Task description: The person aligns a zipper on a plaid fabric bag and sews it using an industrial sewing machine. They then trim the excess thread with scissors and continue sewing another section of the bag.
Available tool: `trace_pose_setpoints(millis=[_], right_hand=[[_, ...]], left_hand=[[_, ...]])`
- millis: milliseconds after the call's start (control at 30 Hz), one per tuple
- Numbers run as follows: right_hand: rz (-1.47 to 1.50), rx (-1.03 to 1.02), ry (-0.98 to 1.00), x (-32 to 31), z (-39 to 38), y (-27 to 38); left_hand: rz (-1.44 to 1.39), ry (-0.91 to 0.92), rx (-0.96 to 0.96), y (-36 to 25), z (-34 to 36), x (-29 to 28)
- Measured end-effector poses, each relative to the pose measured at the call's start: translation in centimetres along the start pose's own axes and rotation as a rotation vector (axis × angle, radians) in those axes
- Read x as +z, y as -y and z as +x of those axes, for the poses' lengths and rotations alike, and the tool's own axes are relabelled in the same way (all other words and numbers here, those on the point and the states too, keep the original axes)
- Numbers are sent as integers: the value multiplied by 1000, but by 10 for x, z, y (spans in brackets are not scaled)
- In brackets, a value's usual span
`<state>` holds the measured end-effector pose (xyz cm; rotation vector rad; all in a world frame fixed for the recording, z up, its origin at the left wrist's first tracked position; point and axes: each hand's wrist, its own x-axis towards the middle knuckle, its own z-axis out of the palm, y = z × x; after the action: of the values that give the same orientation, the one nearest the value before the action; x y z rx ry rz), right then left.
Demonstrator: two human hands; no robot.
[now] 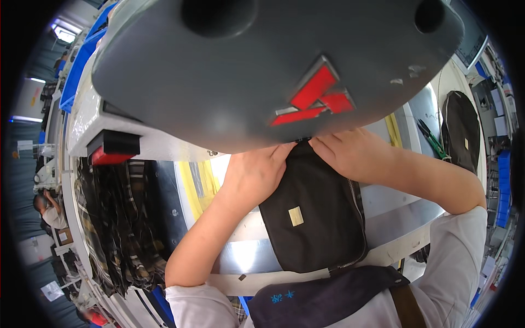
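Note:
A black fabric pouch (317,202) with a small pale label and a metal zipper along its right side lies flat before me. Its far end runs under the grey head of a sewing machine (219,93), which hides the needle area. My left hand (257,172) is closed on the pouch's far left edge, its fingertips close to the machine. On the other side, my right hand (355,153) pinches the far right edge with bunched fingers. The fingertips of both hands are partly hidden by the machine head and the cloth.
Green-handled thread snips (432,139) lie at the right, beside another black pouch (462,131). Plaid fabric pieces (123,218) are piled at the left. Yellow tape strips (197,186) mark the metal table (240,235). A blue bin (82,71) stands far left; other people sit beyond.

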<state>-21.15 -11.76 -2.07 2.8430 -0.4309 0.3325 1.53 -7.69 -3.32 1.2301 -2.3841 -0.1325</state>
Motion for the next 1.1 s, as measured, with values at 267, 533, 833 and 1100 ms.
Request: trace_pose_setpoints(millis=[267,533,833,1100], right_hand=[[26,29,11,-1,1,1],[-18,15,5,0,2,2],[-14,11,21,-2,2,1],[-7,11,29,-1,2,2]], left_hand=[[27,14,6,1,-2,0],[-4,-42,15,2,-1,4],[-8,-43,-9,0,-1,0],[-19,-45,-5,2,-2,2]])
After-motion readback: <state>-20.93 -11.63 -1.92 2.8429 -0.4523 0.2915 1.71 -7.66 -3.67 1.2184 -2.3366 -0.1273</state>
